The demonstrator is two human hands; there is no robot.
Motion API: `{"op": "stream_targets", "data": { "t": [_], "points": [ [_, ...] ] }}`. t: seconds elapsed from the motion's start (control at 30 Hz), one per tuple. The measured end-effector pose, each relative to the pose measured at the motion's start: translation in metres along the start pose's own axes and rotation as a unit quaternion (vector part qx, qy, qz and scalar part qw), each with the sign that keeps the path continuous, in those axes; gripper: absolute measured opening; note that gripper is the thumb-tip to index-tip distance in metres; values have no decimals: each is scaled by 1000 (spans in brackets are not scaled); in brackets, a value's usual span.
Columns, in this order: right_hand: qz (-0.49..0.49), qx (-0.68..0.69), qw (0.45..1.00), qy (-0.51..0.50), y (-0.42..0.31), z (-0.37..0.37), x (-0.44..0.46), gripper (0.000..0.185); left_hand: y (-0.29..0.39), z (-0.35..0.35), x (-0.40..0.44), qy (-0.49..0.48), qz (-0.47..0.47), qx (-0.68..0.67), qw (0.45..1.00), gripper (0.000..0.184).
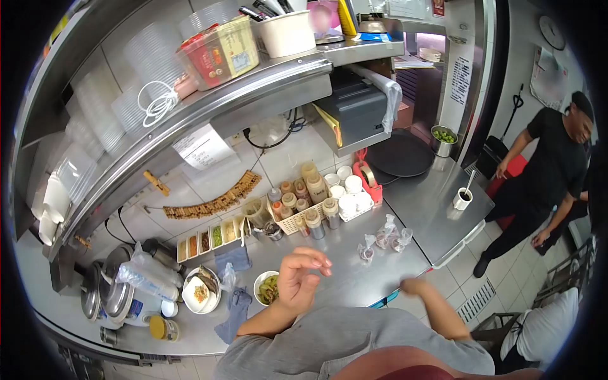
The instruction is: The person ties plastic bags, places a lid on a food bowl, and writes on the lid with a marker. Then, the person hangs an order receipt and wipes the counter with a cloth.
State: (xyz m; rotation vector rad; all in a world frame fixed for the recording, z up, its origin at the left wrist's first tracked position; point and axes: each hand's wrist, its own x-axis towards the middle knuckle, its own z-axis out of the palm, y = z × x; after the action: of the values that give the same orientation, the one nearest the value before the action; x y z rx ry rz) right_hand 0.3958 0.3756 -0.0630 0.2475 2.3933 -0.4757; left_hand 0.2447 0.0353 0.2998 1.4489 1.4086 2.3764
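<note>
Fingers (309, 253) of the left hand (296, 277) curl, parted, beside one bowl (256, 292); the right hand's (415, 288), near three bags (365, 253), cannot be told.

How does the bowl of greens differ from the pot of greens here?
The bowl is white; the pot is shiny metal. The bowl is close to the left hand; the pot stands farther off, beside the round black trays. Both are uncovered and hold green food.

The white bowl (257, 294) sits upright on the steel counter (354, 272), holding leafy-green and brownish food. Something blue (384, 300) lies at the front edge, partly hidden.
</note>
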Motion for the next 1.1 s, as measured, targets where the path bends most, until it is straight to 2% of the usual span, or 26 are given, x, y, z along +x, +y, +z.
{"op": "stream_targets", "data": {
  "t": [0.03, 0.07, 0.1, 0.13, 0.2, 0.27, 0.3, 0.37, 0.4, 0.47, 0.5, 0.57, 0.67, 0.7, 0.77, 0.83, 0.97, 1.0, 1.1],
  "points": [
    [33, 76, 975, 208, -64, -111, -64, 34, 4, -5, -2, -8, 17, 66, 998, 27],
    [-27, 128, 933, 335, -119, -203, -122, 25, 8, -10, -5, -15, 35, 132, 991, 23],
    [-99, 89, 867, 480, -150, -261, -151, 19, 11, -17, -7, -7, 39, 135, 990, 23],
    [-225, -4, 732, 643, -165, -311, -163, 12, 15, -24, -11, -20, 41, 157, 986, 21],
    [-288, -24, 609, 739, -214, -397, -203, 12, 22, -34, -19, -26, 50, 182, 982, 21],
    [-353, -87, 510, 779, -254, -472, -234, 16, 33, -41, -33, 25, 10, 108, 994, 13],
    [-329, -84, 477, 810, -274, -500, -241, 22, 38, -46, -38, 31, 13, 112, 993, 13],
    [-365, -158, 374, 838, -307, -564, -247, 25, 48, -54, -49, 83, 26, 161, 983, 18],
    [-344, -181, 393, 834, -324, -582, -253, 30, 55, -53, -54, 114, 16, 141, 983, 23],
    [-275, -221, 314, 882, -340, -614, -241, 28, 65, -58, -69, 162, 3, 164, 973, 26],
    [-280, -219, 315, 880, -347, -623, -241, 28, 70, -62, -77, 201, -9, 181, 963, 30],
    [-290, -25, 621, 728, -354, -639, -246, 31, 75, -72, -97, 222, -8, 179, 958, 31],
    [-345, 43, 554, 756, -345, -683, -235, 32, 79, -87, -122, 298, 8, 204, 933, 26],
    [-333, 74, 556, 758, -348, -676, -249, 30, 81, -89, -127, 303, 12, 201, 932, 26],
    [-397, 195, 592, 674, -337, -700, -249, 28, 84, -91, -133, 344, -4, 216, 914, 26],
    [-405, 236, 581, 665, -341, -682, -263, 25, 83, -91, -133, 362, -5, 212, 907, 26],
    [-485, 264, 555, 622, -330, -697, -255, 22, 78, -92, -125, 336, -19, 202, 920, 27],
    [-560, 299, 539, 554, -332, -694, -254, 22, 75, -92, -121, 313, -27, 204, 927, 28],
    [-576, 339, 540, 512, -329, -681, -258, 21, 66, -93, -112, 285, -43, 208, 935, 29]
  ]
}}
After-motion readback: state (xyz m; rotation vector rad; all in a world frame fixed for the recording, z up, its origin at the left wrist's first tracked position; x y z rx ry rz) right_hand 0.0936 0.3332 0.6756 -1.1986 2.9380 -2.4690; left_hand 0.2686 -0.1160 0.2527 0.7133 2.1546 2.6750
